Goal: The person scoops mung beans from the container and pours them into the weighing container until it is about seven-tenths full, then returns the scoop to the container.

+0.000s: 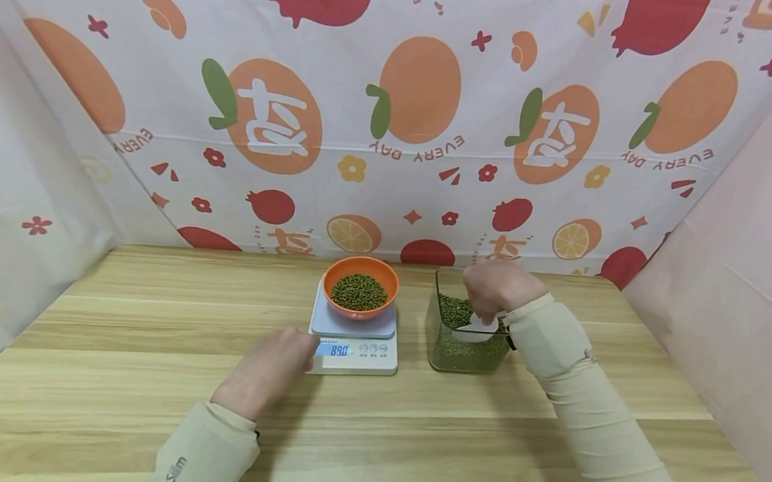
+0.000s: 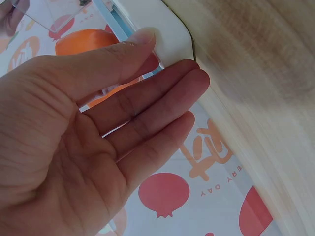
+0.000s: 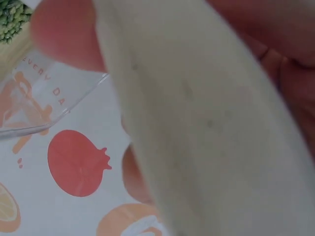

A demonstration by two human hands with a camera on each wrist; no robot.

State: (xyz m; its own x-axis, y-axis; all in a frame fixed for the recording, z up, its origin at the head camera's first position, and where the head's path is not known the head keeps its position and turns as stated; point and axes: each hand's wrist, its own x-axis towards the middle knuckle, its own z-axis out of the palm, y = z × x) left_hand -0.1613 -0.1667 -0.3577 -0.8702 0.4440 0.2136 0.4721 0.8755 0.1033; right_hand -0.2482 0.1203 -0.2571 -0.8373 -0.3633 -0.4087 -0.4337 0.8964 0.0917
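Beige sleeve (image 1: 206, 454) first, then left grip (image 1: 263, 373): thumb and fingers apart, loosely extended, clamped on nothing, tips touching the near-left corner of the kitchen scale (image 1: 355, 330). Just right of that grip, display is lit, looks like 89.0. Beyond and right of the left grip, bowl (image 1: 356, 315) sits on the scale platform, green beans (image 1: 359, 292) inside. Farther right, apart from the scale, clear box (image 1: 465, 365) stands under the right grip (image 1: 501, 288). Right grip is clamped on the scoop (image 1: 476, 329); scoop hangs below it, inside the box, by the loose beans (image 1: 454, 311). Scoop's fill: can't tell.

Risks: if the left grip presses down, reading probably skews; a sideways shove there could slide the scale and jostle the bowl. Right grip: an overfull scoop or a hasty tilt could spill loose beans on the counter (image 1: 148, 328), and they'd likely roll. Scoop snagging the box rim on the way out could jog the box.

Materials: scale white, flat slab, rounded corners, bluish platform. Bowl orange, round, smooth, plastic-looking. Green beans small, grainy, shallow heap. Box transparent, squarish, rigid-looking. Scoop off-white, curved, smooth, few dark specks up close inside the right grip. Counter pale, streaky wood grain. Beyond both grips, fruit-printed cloth (image 1: 348, 117), lightly creased.
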